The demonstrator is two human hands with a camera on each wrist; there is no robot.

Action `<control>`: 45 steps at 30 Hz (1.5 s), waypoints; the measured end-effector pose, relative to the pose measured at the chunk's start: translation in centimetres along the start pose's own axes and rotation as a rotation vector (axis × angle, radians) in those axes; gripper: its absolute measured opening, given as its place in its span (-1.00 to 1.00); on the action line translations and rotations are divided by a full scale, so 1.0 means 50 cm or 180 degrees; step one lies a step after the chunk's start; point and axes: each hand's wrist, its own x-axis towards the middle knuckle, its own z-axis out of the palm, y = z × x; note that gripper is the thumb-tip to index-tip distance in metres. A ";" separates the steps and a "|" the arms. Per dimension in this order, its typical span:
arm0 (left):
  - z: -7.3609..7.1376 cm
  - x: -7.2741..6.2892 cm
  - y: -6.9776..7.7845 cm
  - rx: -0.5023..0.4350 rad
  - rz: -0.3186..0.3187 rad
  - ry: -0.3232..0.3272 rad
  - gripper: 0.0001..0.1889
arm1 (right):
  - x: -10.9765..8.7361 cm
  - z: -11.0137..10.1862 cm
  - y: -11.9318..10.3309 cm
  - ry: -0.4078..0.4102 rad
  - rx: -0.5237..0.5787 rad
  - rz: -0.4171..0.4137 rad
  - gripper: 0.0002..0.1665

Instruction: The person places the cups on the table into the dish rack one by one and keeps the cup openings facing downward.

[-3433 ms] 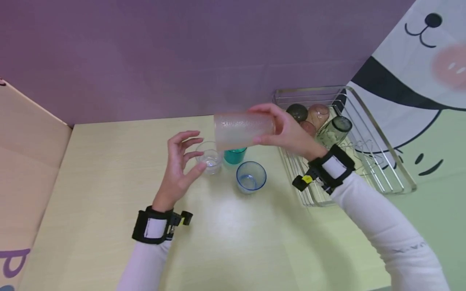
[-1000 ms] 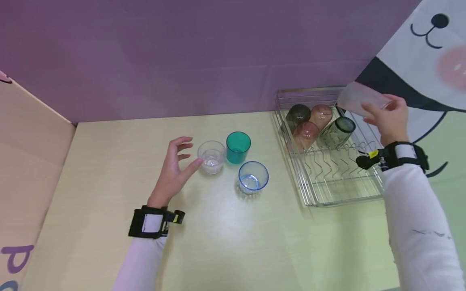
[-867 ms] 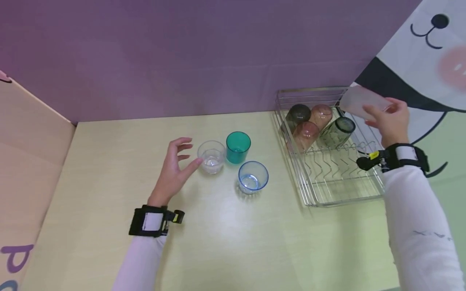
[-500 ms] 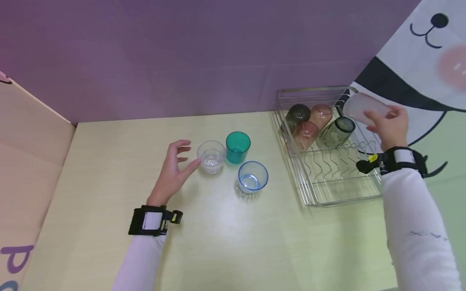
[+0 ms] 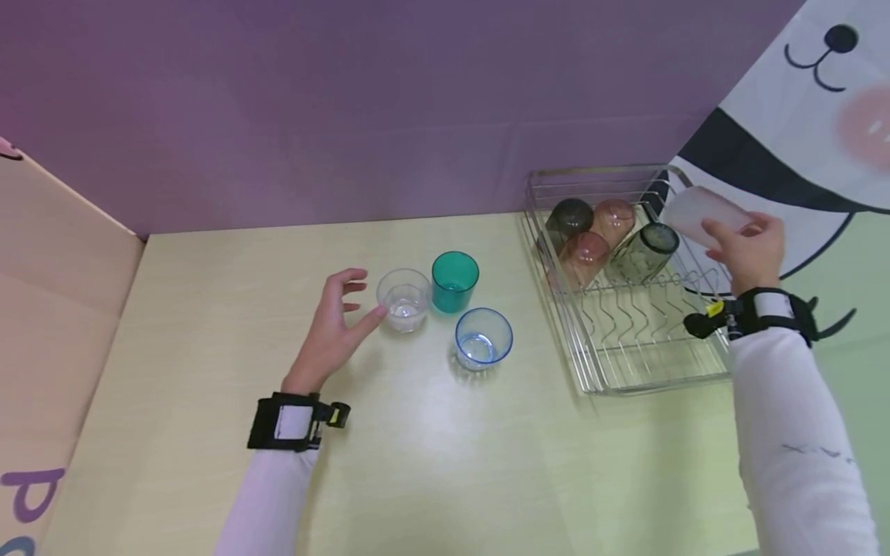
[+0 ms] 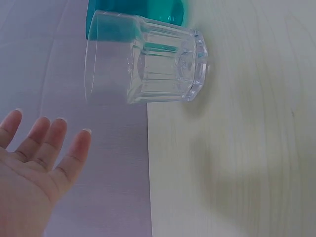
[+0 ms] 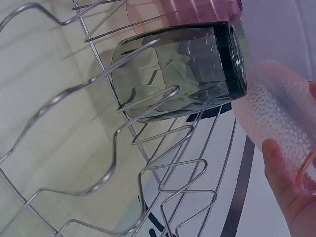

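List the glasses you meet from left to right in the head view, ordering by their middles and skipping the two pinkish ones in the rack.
Clear faceted glass, teal glass, blue-rimmed glass, dark grey glass, smoky green glass, frosted tumbler.

Pale-pink dotted tumbler [image 5: 701,215]; teal cup [image 5: 455,283]; blue-rimmed glass [image 5: 484,340].

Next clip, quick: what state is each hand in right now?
Left hand: open, holding nothing, beside the clear glass tumbler.
Right hand: closed on the frosted pink tumbler, which is tilted.
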 end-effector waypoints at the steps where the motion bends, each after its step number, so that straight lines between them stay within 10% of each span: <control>1: 0.000 0.000 0.001 0.0004 0.0002 0.0001 -0.26 | 0.000 -0.002 0.001 0.0005 -0.0110 0.0006 -0.12; 7: 0.002 -0.002 0.005 -0.0005 0.0033 0.0019 -0.27 | 0.002 -0.009 0.005 0.0019 -0.0790 0.0021 -0.21; 15: 0.003 -0.002 0.002 -0.0032 0.0046 0.0013 -0.26 | 0.003 -0.009 0.010 -0.0119 -0.1495 0.0029 0.14; 45: 0.008 -0.002 0.000 -0.0072 0.0081 0.0015 -0.28 | 0.008 0.026 0.038 -0.0296 -0.2301 -0.0655 0.07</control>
